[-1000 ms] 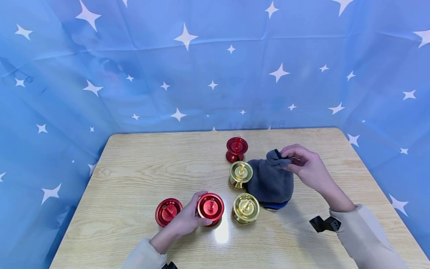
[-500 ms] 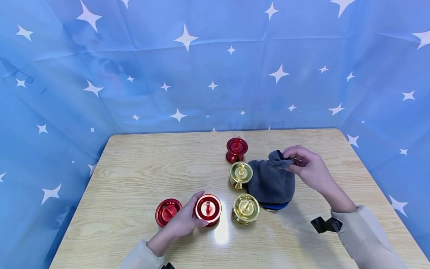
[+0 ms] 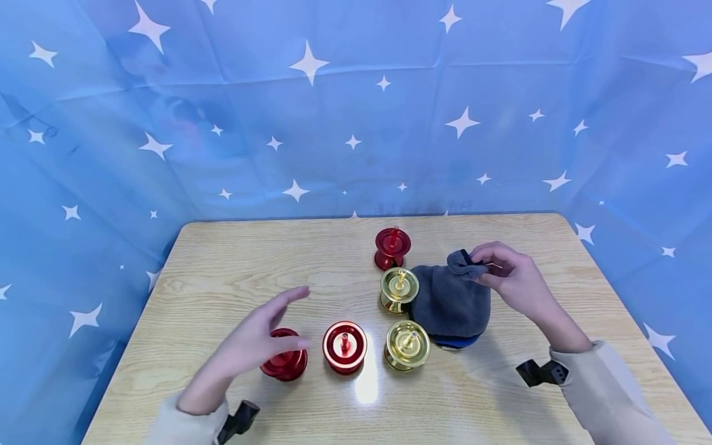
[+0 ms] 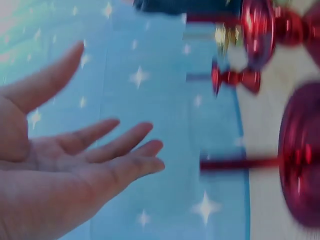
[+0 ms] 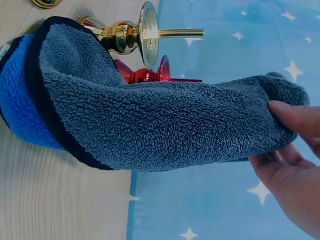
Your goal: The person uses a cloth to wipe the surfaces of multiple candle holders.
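My left hand is spread, thumb and fingers apart, overlapping the leftmost red candle holder in the head view. In the left wrist view nothing lies between its fingers, and a red candle holder with an upright tube stands beyond the fingertips. To the right is a second red candle holder, upright on the table. My right hand pinches the upper end of a grey plush cloth with black edging. The cloth's lower end rests on the table, its blue side showing.
Two gold candle holders, one nearer and one farther, stand left of the cloth. A third red candle holder is behind them. Blue star-printed curtains border the wooden table at the back and sides.
My left hand has let go of the middle red candle holder, which now stands slightly farther left, and moved left with its fingers spread. The right hand and cloth have shifted slightly right.
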`<state>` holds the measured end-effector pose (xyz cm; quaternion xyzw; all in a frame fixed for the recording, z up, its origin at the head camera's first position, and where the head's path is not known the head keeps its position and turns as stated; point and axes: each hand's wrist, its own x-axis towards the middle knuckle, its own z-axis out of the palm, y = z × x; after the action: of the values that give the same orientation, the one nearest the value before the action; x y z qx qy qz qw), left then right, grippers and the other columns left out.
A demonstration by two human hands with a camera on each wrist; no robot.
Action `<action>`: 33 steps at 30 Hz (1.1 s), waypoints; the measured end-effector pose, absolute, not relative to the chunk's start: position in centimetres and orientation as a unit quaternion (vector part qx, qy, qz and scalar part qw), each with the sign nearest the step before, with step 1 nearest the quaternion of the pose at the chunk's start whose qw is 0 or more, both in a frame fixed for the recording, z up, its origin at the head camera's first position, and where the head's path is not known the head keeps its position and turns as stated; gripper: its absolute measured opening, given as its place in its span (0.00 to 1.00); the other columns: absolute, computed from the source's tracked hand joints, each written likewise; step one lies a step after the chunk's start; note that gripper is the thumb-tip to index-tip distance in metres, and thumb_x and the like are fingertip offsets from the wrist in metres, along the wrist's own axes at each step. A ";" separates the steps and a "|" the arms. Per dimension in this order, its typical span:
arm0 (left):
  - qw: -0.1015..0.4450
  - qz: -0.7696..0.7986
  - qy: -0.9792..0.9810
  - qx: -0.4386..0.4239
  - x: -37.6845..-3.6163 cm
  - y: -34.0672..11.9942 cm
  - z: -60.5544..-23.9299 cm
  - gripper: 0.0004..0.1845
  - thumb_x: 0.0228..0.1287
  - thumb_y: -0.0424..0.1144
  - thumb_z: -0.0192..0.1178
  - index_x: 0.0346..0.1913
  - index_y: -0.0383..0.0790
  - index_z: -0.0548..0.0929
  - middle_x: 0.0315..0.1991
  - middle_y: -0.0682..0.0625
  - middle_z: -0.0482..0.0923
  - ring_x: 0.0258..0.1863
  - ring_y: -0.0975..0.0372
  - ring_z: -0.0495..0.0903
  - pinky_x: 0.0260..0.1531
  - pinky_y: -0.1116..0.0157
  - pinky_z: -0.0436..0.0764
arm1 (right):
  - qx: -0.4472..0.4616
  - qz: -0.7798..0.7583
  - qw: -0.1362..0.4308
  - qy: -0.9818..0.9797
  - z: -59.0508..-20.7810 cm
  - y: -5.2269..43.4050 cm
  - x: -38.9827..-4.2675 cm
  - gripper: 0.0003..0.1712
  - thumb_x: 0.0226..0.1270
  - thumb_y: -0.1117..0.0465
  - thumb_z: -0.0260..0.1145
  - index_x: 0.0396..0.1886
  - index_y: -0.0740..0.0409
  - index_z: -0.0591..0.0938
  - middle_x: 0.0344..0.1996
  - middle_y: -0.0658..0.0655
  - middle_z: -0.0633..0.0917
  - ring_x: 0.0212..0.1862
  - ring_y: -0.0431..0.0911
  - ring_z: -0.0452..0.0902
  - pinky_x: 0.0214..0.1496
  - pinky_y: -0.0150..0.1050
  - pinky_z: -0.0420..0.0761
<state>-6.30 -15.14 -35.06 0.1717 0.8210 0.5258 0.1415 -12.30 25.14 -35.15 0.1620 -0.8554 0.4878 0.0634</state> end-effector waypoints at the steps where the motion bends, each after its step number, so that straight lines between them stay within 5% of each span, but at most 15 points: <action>1: 0.141 0.522 0.824 0.172 -6.3 -15.9 -35.0 0.39 0.51 0.38 0.68 0.66 0.35 0.61 0.65 0.43 0.61 0.67 0.52 0.53 0.62 0.54 0.54 | 0.161 0.486 0.063 -0.857 -35.2 25.2 -12.3 0.14 0.51 0.82 0.60 0.37 0.68 0.77 0.42 0.50 0.76 0.39 0.34 0.74 0.39 0.25 0.77; 10: 0.184 0.500 0.824 0.195 -6.4 -21.5 -39.4 0.46 0.45 0.39 0.72 0.67 0.36 0.59 0.66 0.41 0.59 0.66 0.45 0.51 0.60 0.45 0.51 | 0.155 0.470 0.059 -0.867 -35.7 25.5 -12.1 0.15 0.50 0.83 0.60 0.37 0.67 0.78 0.41 0.52 0.76 0.38 0.33 0.74 0.37 0.25 0.77; 14: 0.242 0.507 0.798 0.219 -6.4 -22.6 -42.6 0.50 0.43 0.38 0.72 0.68 0.33 0.55 0.66 0.38 0.58 0.66 0.47 0.52 0.63 0.62 0.55 | 0.156 0.469 0.057 -0.867 -35.9 25.4 -12.1 0.15 0.50 0.83 0.60 0.37 0.67 0.78 0.41 0.50 0.76 0.39 0.32 0.74 0.38 0.25 0.77; 17: 0.262 0.529 0.778 0.215 -6.3 -22.7 -44.2 0.51 0.43 0.35 0.72 0.69 0.33 0.53 0.64 0.39 0.60 0.65 0.58 0.57 0.57 0.76 0.56 | 0.156 0.470 0.054 -0.867 -35.9 25.4 -12.1 0.15 0.50 0.83 0.60 0.37 0.67 0.78 0.40 0.48 0.76 0.39 0.32 0.73 0.38 0.25 0.77; 22: 0.240 0.569 0.755 0.219 -6.1 -22.2 -45.7 0.50 0.42 0.31 0.72 0.68 0.30 0.53 0.60 0.38 0.65 0.58 0.70 0.65 0.54 0.76 0.63 | 0.154 0.467 0.051 -0.869 -35.9 25.5 -12.1 0.15 0.50 0.82 0.59 0.37 0.67 0.78 0.41 0.49 0.76 0.39 0.32 0.73 0.38 0.25 0.77; 33: 0.173 0.570 0.784 0.173 -7.1 -21.5 -45.0 0.41 0.42 0.33 0.73 0.62 0.35 0.64 0.55 0.42 0.71 0.53 0.59 0.72 0.51 0.69 0.70 | 0.160 0.476 0.046 -0.863 -34.9 25.5 -12.3 0.15 0.52 0.82 0.58 0.39 0.68 0.77 0.42 0.49 0.75 0.38 0.33 0.75 0.36 0.29 0.79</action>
<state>-7.13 -21.49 -44.95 0.1735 0.7840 0.5704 0.1727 -12.32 25.45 -34.88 0.1598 -0.8634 0.4763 0.0461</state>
